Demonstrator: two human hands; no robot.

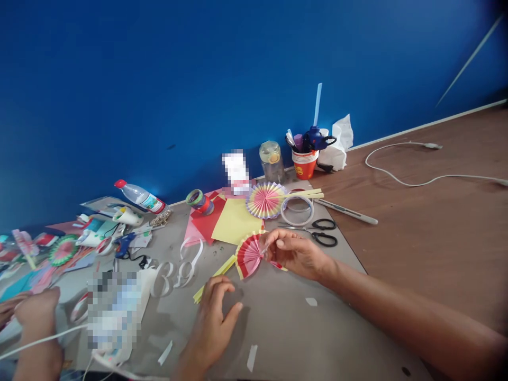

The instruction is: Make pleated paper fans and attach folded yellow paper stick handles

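My right hand (299, 254) is closed in a pinch over a pleated paper fan (248, 257), pink with a red and yellow rim. A small translucent bit shows at its fingertips, too unclear to name, and the hand covers part of the fan. My left hand (216, 312), fingers loosely apart and holding nothing, hovers at the near end of a folded yellow paper strip (224, 267). Behind the fan lie yellow paper (232, 225) and red paper (206, 225). A finished pleated rosette (265, 200) with yellow sticks is beyond my right hand.
Black-handled scissors (325, 239), a tape roll (297, 210) and a utility knife (349, 212) lie to the right. At the wall stand a jar (272, 159) and a red cup (305, 165) of tools. Another person's arm (39, 328) is at left, near a bottle (141, 197) and glue gun (125, 243).
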